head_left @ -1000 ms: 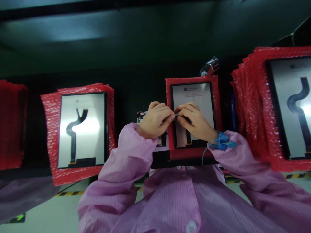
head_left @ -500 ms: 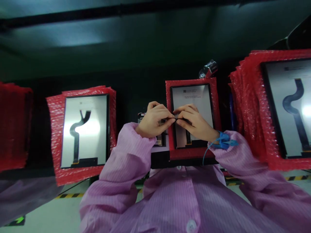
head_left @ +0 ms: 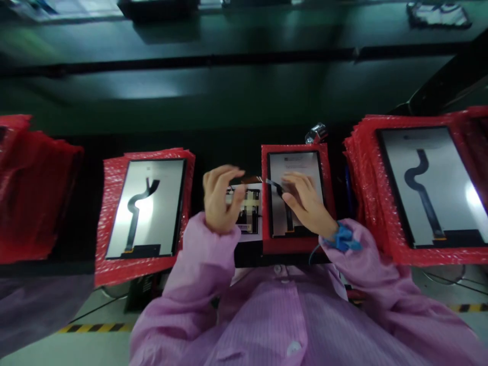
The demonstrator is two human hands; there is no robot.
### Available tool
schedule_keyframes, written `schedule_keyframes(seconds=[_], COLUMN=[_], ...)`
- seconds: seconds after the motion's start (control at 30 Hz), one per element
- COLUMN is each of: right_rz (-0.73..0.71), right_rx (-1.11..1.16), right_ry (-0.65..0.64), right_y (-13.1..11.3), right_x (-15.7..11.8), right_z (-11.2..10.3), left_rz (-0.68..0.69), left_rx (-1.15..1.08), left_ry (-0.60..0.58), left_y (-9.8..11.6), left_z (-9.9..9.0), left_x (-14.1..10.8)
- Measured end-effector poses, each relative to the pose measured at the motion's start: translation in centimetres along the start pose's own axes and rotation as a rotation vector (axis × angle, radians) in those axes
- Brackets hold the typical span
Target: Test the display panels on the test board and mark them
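A display panel [head_left: 305, 165] lies with its silvery back up, and its dark flex cable [head_left: 273, 183] sticks out to the left with an orange-brown end. My left hand [head_left: 223, 198] is open, thumb and fingers apart around the tip of the cable; motion blur hides whether they touch it. Over the panel, my right hand [head_left: 305, 203] has its thumb and fingers apart, the thumb close beside the cable. Left of the panel and partly behind my left hand lies an opened device with dark inner parts [head_left: 251, 198].
Red bubble-wrap sheets [head_left: 324, 152] lie under the panel. Another panel [head_left: 168, 218] rests on red wrap at left, and one [head_left: 465, 203] on a tall stack [head_left: 366, 168] at right. More red wrap [head_left: 41, 198] stands far left. A shiny metal object [head_left: 316, 133] sits behind the panel.
My hands were together, fingertips pinched near the panel's left edge. Now they are apart, the left moved leftward with its fingers spread, and the cable shows between them. The camera view has shifted.
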State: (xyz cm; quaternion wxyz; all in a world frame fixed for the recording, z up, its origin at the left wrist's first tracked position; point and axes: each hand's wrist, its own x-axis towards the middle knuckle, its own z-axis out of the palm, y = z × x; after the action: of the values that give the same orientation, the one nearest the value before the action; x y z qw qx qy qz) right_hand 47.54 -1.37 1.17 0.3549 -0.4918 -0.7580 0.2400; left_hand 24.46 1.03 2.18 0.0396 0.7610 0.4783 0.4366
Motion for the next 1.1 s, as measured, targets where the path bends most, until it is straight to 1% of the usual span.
schedule_keyframes(seconds=[0.03, 0.07, 0.13, 0.2, 0.23, 0.3, 0.37, 0.47, 0.7, 0.8, 0.87, 0.93, 0.97, 1.03, 1.1], right_rz=[0.028, 0.056, 0.112, 0.167, 0.197, 0.241, 0.273, 0.305, 0.319, 0.312, 0.307, 0.312, 0.319, 0.343, 0.391], right_rx=[-0.049, -0.102, -0.199, -0.270, -0.298, -0.351, -0.384, -0.386, -0.334, -0.327, -0.321, -0.301, -0.288, -0.251, -0.183], right_ry=[0.053, 0.101, 0.175, 0.211, 0.216, 0.202, 0.184, 0.187, 0.259, 0.286, 0.301, 0.312, 0.319, 0.337, 0.352], right_y=[-0.4, -0.9, -1.5, -1.8, -1.8, -1.6, -1.2, -0.7, -0.2, 0.1, 0.2, 0.2, 0.2, 0.2, 0.3], right_x=[-0.8, -1.9, -4.2, -6.6, -7.7, -9.6, -10.8, -11.7, -12.0, -12.2, -12.2, -12.3, -12.3, -12.3, -12.3], right_z=[-0.5, -1.0, -1.6, -1.9, -1.8, -1.6, -1.3, -0.9, -0.3, 0.0, 0.2, 0.4, 0.5, 0.7, 0.7], left_rz=[-0.052, -0.077, -0.032, 0.022, 0.041, 0.069, 0.085, 0.094, 0.067, 0.067, 0.061, 0.069, 0.081, 0.097, 0.092], left_rx=[0.042, 0.086, 0.169, 0.273, 0.324, 0.398, 0.433, 0.444, 0.448, 0.446, 0.406, 0.320, 0.267, 0.188, 0.167], left_ry=[0.093, 0.082, -0.104, -0.264, -0.302, -0.333, -0.337, -0.335, -0.364, -0.355, -0.297, -0.233, -0.225, -0.246, -0.266], left_y=[0.5, 1.0, 1.9, 2.5, 2.7, 3.0, 3.1, 3.1, 2.7, 2.9, 3.5, 4.5, 5.2, 6.5, 7.5], left_z=[-0.8, -1.3, -1.7, -1.3, -0.9, -0.3, 0.1, 0.2, 0.3, 0.2, 0.3, 0.8, 1.2, 2.2, 3.2], left_x=[-1.3, -2.8, -6.0, -8.7, -9.7, -10.8, -11.0, -10.7, -10.8, -10.6, -10.3, -10.2, -10.2, -10.6, -11.3])
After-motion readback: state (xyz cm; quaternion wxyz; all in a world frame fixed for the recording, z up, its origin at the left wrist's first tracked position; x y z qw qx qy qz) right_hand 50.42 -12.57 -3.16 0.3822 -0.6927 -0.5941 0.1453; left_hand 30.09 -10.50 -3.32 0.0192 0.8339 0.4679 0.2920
